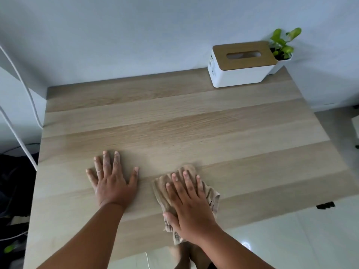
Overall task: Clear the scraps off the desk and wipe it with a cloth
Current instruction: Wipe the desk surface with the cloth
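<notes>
Pale oak-grain boards make up the desk (174, 117), which fills most of your view and runs back to a light blue-grey wall (136, 35). At the desk's far right corner stands a white tissue box (240, 73) with a wooden lid, and just behind it, touching or nearly so, a small white pot holding a green plant (282, 45). White cables (23, 90) hang down along the desk's left side.

Your left hand (111, 183) lies flat on the bare wood near the front edge, palm down, fingers straight and spread with the thumb pointing out to the right. Your right hand (191, 208) presses flat on a crumpled beige cloth (186, 183) just beside it, fingers straight and only slightly apart, thumb lying along the cloth's left edge. The cloth sits on the desk's near part, right of centre, its lower end reaching the front edge under your wrist, its upper end showing beyond your fingertips
</notes>
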Demonstrator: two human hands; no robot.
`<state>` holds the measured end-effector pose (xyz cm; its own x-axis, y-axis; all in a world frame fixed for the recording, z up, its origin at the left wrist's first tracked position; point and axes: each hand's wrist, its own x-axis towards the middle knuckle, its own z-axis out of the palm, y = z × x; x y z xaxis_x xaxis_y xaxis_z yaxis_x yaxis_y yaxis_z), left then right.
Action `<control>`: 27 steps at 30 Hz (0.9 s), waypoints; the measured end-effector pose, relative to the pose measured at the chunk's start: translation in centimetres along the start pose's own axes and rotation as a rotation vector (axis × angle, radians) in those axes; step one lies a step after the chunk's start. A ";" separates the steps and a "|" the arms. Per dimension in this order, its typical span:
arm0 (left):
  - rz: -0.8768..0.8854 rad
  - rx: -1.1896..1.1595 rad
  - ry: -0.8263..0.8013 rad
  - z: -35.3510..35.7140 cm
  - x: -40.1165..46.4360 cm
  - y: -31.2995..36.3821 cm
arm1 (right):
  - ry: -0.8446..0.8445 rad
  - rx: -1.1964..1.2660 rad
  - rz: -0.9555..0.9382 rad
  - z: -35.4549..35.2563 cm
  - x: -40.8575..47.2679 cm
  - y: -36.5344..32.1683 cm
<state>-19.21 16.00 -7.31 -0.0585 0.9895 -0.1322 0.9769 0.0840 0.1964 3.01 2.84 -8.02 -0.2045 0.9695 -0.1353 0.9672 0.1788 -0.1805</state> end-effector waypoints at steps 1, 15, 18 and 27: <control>0.002 0.003 -0.001 0.1 0.0 0.0 | -0.006 -0.010 -0.042 0.0 -0.6 0.4; 0.012 0.014 0.023 0.8 0.2 -0.3 | -0.020 -0.047 0.705 -3.6 -2.0 17.4; 0.008 0.006 0.025 0.5 0.1 -0.1 | -0.023 -0.021 0.716 -3.7 -0.7 14.6; -0.002 0.031 -0.001 -0.1 -0.4 0.4 | -0.053 0.025 -0.018 -1.2 -2.4 2.7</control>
<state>-18.85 15.65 -7.08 -0.0600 0.9893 -0.1331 0.9827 0.0819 0.1659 6.30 1.16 -6.97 -0.2299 0.9558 -0.1831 0.9594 0.1910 -0.2075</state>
